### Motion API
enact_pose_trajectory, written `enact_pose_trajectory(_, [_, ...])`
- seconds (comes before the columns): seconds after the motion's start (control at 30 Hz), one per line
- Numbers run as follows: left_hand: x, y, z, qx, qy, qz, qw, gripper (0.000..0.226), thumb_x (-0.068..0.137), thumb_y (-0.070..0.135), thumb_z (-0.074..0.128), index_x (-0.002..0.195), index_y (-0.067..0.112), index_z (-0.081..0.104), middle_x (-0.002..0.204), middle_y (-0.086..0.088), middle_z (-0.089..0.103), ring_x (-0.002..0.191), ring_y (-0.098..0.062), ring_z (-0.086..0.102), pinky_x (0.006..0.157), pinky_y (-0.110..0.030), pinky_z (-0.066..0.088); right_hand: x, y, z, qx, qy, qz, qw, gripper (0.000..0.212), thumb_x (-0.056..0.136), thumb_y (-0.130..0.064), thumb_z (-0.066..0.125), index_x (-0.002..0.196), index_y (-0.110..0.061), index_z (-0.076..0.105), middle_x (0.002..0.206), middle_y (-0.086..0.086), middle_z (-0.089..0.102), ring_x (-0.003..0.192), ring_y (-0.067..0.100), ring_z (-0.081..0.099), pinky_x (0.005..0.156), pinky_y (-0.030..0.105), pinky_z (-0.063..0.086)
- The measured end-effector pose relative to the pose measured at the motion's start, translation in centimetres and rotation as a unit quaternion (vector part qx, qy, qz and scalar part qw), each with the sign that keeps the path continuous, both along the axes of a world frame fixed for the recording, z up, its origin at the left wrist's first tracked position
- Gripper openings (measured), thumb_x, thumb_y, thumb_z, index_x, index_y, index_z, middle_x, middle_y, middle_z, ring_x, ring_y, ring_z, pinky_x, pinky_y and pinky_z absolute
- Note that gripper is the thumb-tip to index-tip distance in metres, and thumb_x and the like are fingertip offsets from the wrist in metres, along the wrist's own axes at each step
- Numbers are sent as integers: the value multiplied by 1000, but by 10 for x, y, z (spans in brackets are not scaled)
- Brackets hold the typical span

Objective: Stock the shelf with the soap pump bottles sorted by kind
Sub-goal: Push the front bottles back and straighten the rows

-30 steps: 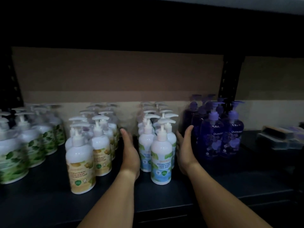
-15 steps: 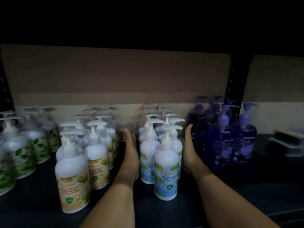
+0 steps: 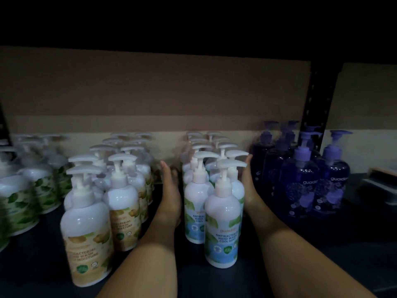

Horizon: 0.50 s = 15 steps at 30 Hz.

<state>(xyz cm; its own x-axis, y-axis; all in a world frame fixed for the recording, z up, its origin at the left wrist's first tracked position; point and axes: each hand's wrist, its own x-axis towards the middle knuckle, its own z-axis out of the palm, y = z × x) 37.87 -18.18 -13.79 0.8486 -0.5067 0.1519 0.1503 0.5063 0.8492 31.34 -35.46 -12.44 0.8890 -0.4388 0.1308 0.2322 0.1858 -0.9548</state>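
On the dark shelf (image 3: 322,265) stand rows of pump bottles grouped by kind. Two rows of white cool mint bottles (image 3: 222,229) with blue labels run back in the middle. My left hand (image 3: 169,194) lies flat along their left side, fingers straight. My right hand (image 3: 249,183) lies flat along their right side, partly hidden behind the front bottles. White bottles with yellow labels (image 3: 86,239) stand to the left. Green-leaf bottles (image 3: 19,201) fill the far left. Purple bottles (image 3: 300,186) stand at the right.
A brown cardboard back panel (image 3: 150,93) closes the rear of the shelf. A black perforated upright (image 3: 318,100) rises behind the purple bottles. Flat boxes (image 3: 380,186) lie at the far right. Bare dark shelf surface lies in front of the purple bottles.
The view has moved closer and lower toward the shelf. Both hands stay flat against the sides of the cool mint rows, reaching slightly deeper.
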Motion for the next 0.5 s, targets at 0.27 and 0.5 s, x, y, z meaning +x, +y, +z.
enact_pose_trajectory(0.27, [-65, 30, 11, 107, -78, -18, 991, 90, 82, 95, 23, 145, 39, 57, 144, 6, 63, 133, -18, 59, 117, -47, 40, -84, 31, 5, -24, 28, -26, 999, 108, 77, -96, 37, 157, -23, 41, 155, -2, 50, 143, 18, 47, 124, 44, 29])
enact_pose_trajectory(0.5, [-124, 60, 8, 150, -179, 61, 970, 111, 61, 100, 53, 156, 49, 26, 154, 31, 30, 151, -2, 26, 126, -36, 22, -137, 60, -2, -112, 12, -35, 993, 92, 76, -85, 51, 148, -29, 50, 148, -7, 56, 136, 11, 52, 120, 38, 35])
